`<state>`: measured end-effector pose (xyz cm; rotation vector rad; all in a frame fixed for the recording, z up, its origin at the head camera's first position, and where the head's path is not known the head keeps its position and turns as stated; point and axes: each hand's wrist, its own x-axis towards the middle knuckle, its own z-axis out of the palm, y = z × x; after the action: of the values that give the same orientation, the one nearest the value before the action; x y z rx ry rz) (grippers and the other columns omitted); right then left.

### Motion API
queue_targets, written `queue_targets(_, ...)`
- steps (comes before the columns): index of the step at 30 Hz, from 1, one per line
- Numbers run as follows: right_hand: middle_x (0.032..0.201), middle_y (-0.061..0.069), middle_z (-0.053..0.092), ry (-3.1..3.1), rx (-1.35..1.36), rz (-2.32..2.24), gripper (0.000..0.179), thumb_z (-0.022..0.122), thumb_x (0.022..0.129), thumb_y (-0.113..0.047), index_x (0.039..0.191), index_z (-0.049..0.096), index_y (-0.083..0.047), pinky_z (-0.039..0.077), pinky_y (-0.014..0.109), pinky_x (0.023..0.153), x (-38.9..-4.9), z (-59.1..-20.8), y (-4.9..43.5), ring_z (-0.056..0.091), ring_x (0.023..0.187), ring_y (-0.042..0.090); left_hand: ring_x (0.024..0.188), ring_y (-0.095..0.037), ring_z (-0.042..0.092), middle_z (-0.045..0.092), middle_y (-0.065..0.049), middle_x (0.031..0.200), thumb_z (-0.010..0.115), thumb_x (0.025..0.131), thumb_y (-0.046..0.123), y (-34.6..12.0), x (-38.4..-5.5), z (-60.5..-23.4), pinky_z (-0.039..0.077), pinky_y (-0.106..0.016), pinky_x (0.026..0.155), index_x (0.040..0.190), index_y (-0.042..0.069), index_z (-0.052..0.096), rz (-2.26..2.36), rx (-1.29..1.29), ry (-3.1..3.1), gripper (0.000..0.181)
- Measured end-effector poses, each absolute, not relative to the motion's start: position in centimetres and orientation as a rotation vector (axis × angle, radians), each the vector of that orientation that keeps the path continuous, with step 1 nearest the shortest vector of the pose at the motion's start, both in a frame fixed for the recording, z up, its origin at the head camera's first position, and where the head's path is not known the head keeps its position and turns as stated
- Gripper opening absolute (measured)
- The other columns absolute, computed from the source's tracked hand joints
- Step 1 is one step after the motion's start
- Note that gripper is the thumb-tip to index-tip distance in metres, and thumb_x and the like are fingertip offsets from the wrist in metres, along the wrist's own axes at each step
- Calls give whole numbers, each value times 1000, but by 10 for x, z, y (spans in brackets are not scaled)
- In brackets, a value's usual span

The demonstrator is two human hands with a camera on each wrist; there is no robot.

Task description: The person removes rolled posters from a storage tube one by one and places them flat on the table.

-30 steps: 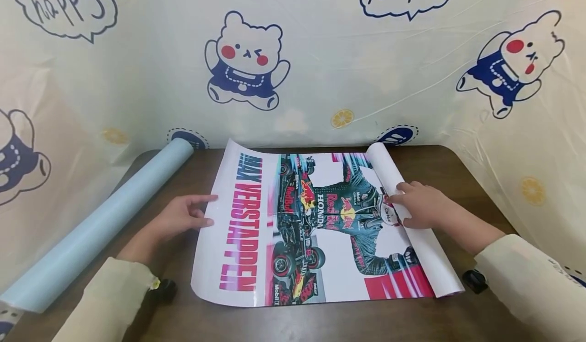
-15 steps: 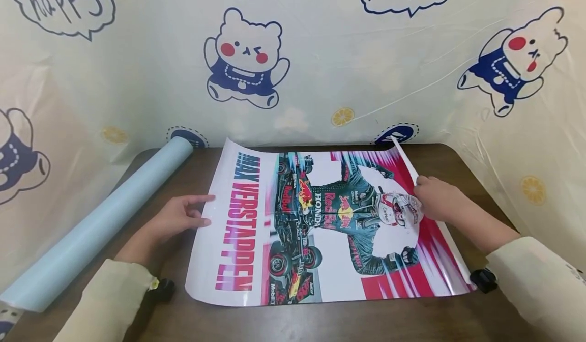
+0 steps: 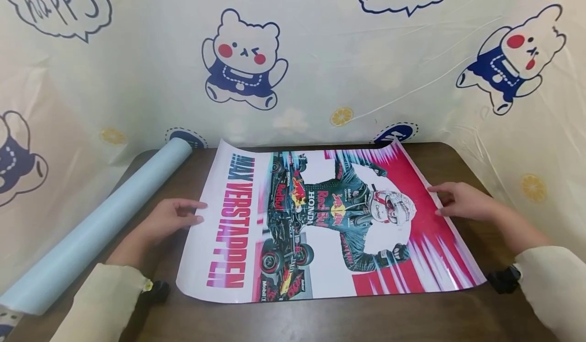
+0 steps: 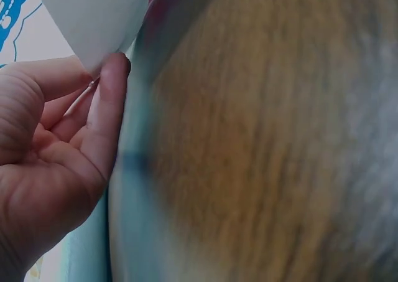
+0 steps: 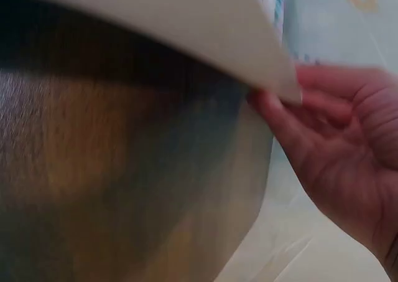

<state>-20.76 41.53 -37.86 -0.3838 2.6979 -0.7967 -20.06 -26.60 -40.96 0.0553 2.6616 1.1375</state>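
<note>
A glossy poster (image 3: 329,245) lies unrolled on the brown table, printed with a racing car, a helmeted driver and large lettering. Its corners lift a little. At the left edge my left hand (image 3: 165,225) pinches the paper between thumb and fingers; the left wrist view shows that hand (image 4: 68,132) holding the white underside's edge (image 4: 99,20). On the opposite side my right hand (image 3: 467,202) pinches the right edge. From below, in the right wrist view, the right hand (image 5: 348,151) has its fingertips on the raised paper edge (image 5: 249,51).
A long light-blue roll (image 3: 96,230) lies slantwise along the left side of the table (image 3: 329,321). Behind stands a pale curtain (image 3: 320,52) with cartoon bears, close to the table's back edge. Dark devices (image 3: 503,280) sit at both wrists.
The poster's rolled right end has been opened out flat as my right hand moved to the right with its edge. The left hand, still at the left edge, shifted slightly left.
</note>
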Motion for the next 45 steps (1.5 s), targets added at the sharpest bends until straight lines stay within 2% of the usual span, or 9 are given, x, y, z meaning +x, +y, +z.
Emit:
queue_targets(3, 126, 30, 53, 2516, -336, -1006, 88, 78, 82, -21, 148, 29, 7, 58, 40, 76, -205, -386, 432, 66, 97, 27, 102, -27, 65, 63, -14, 121, 77, 78, 51, -267, -202, -409, 55, -45, 84, 135, 10, 59, 1121, 43, 2628, 73)
queue_targets(6, 131, 33, 48, 2329, -333, -1215, 86, 73, 85, -15, 152, 22, 3, 57, 42, 79, -202, -394, 444, 66, 101, 31, 102, -26, 66, 64, -11, 120, 78, 78, 50, -269, -202, -410, 54, -46, 86, 139, 13, 55, 1152, 23, 2543, 75)
queue_targets(10, 124, 28, 57, 2154, -334, -1389, 60, 62, 93, -7, 147, 37, -6, 56, 45, 82, -197, -406, 456, 67, 100, 34, 97, -27, 69, 66, -12, 118, 80, 80, 37, -272, -198, -413, 54, -43, 85, 145, 13, 46, 1251, 93, 2401, 78)
queue_targets(14, 113, 15, 67, 2174, -277, -1424, 40, 59, 96, -10, 135, 52, -2, 57, 40, 80, -194, -414, 462, 68, 94, 30, 96, -29, 70, 65, -15, 119, 80, 82, 25, -276, -194, -415, 56, -41, 80, 147, 10, 42, 1332, 163, 2341, 77)
queue_targets(19, 110, 10, 69, 2237, -195, -1419, 47, 59, 98, -17, 138, 47, 5, 57, 37, 79, -189, -421, 464, 69, 93, 27, 97, -32, 69, 67, -16, 116, 75, 87, 22, -278, -191, -417, 56, -42, 81, 140, 3, 50, 1403, 190, 2300, 62)
queue_targets(26, 110, 1, 71, 2163, -238, -1529, 37, 57, 97, -11, 133, 61, -22, 57, 39, 78, -182, -429, 470, 69, 94, 27, 100, -32, 69, 69, -13, 115, 73, 88, 22, -277, -189, -418, 54, -41, 86, 139, 3, 52, 1413, 184, 2250, 59)
queue_targets(32, 104, 0, 73, 2148, -267, -1605, 33, 54, 98, -5, 120, 68, -25, 58, 38, 75, -182, -433, 474, 70, 88, 24, 98, -33, 69, 69, -15, 115, 75, 87, 19, -276, -184, -420, 55, -43, 83, 141, 1, 50, 1438, 179, 2250, 62)
queue_targets(37, 103, -3, 73, 2139, -212, -1693, 36, 51, 100, -7, 115, 71, -33, 58, 36, 71, -179, -433, 479, 71, 86, 22, 97, -35, 69, 69, -13, 115, 72, 89, 16, -279, -179, -421, 55, -45, 81, 139, 1, 52, 1488, 215, 2238, 56)
queue_targets(45, 109, -1, 72, 1914, -308, -1904, 46, 40, 102, 1, 122, 69, -28, 58, 35, 73, -172, -433, 487, 71, 90, 21, 102, -36, 67, 69, -9, 117, 65, 93, 5, -282, -177, -425, 54, -47, 83, 136, 4, 55, 1645, 307, 2194, 45)
